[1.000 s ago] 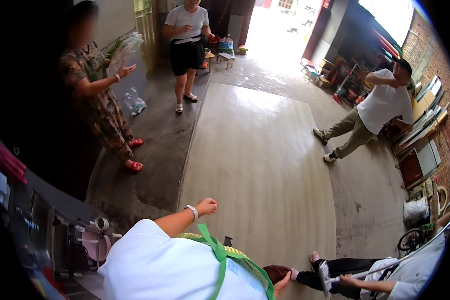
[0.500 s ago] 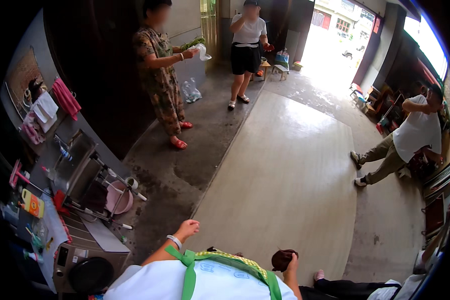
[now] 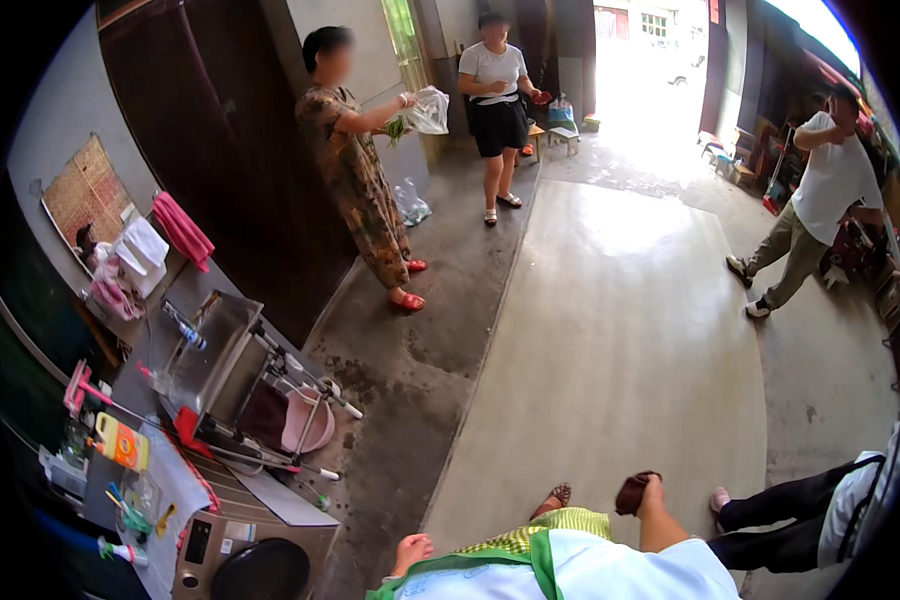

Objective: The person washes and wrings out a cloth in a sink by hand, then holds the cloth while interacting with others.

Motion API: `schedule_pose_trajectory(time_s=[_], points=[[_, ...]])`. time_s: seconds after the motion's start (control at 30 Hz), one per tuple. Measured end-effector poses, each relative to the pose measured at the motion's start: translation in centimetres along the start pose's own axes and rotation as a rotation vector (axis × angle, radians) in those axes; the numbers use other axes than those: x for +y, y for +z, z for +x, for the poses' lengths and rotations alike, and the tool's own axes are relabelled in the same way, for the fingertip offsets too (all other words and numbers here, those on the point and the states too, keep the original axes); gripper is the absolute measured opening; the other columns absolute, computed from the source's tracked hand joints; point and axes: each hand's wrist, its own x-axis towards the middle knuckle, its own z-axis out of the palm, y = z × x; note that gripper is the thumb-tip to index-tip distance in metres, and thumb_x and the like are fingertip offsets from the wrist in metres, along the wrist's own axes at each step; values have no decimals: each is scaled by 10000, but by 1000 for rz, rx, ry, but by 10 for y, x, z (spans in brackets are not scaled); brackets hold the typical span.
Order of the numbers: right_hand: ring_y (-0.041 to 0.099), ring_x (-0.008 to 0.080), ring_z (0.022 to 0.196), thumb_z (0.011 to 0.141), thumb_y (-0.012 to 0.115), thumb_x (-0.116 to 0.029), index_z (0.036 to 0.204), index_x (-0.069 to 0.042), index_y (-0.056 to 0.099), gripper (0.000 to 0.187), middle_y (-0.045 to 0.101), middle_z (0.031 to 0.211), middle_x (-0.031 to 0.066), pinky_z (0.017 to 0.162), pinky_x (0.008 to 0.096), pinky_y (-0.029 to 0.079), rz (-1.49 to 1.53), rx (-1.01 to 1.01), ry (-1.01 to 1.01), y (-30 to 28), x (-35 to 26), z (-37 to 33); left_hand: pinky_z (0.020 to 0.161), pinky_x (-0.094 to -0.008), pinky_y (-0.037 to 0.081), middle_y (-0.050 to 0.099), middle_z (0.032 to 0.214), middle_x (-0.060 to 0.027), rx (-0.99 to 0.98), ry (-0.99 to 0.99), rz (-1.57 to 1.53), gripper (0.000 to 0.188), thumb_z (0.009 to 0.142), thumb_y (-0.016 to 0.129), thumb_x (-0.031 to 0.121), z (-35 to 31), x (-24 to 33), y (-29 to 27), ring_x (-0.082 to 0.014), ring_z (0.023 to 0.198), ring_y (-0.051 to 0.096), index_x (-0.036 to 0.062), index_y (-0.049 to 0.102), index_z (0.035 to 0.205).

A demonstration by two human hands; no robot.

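Note:
At the lower edge my left hand [image 3: 413, 552] hangs beside my body, its fingers curled in and nothing showing in them. My right hand [image 3: 652, 492] is out in front on the right, closed around a dark reddish-brown rounded thing [image 3: 632, 493]; its kind is not clear. Between the hands is my green-edged apron [image 3: 562, 527], with yellow-green checked cloth. My foot in a dark patterned sandal [image 3: 553, 500] shows just past it. Neither hand touches anything else.
A metal sink [image 3: 232, 345] on a frame, a pink basin [image 3: 308, 420] and a counter with a yellow jug [image 3: 120, 442] line the left. One person [image 3: 355, 190] holds greens and a plastic bag [image 3: 428, 110]. Other people stand far ahead and at right. A pale floor strip [image 3: 610, 330] leads to a bright doorway.
My view has turned left, so the sink and people sit further right. My right hand has come forward with the brown thing; my left hand is lower. The person at left has raised the plastic bag.

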Motion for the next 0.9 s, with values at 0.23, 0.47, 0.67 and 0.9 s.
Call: schedule_pose_trajectory(time_s=[0.23, 0.47, 0.67, 0.9], points=[[575, 286, 860, 756, 491, -309, 989, -96, 525, 317, 561, 986, 132, 773, 445, 480, 114, -327, -66, 102, 56, -54, 544, -238, 473, 603, 862, -70, -49, -29, 69, 261, 794, 557, 127, -13, -45, -22, -145, 705, 603, 19, 545, 1031], [569, 293, 884, 745, 507, -299, 973, -92, 529, 309, 556, 999, 117, 788, 448, 470, 168, -226, -122, 39, 38, -57, 619, -240, 466, 596, 881, -61, -108, 73, 55, 305, 772, 606, 164, -48, -15, -1, -136, 750, 594, 14, 545, 1030], [582, 266, 821, 691, 514, -239, 950, -52, 577, 325, 585, 960, 106, 718, 420, 473, 75, 217, -16, -57, 46, -38, 594, -252, 481, 594, 874, -87, -34, 156, -14, 342, 735, 639, 99, -48, -44, -5, -144, 718, 597, -18, 523, 1035], [558, 276, 780, 766, 401, -283, 857, -90, 560, 266, 583, 825, 87, 724, 459, 453, 179, 83, 47, -168, 86, 6, 605, -302, 507, 597, 845, -136, -241, 16, 99, 312, 752, 623, 92, -23, -98, 7, -216, 713, 610, -19, 520, 1025]])
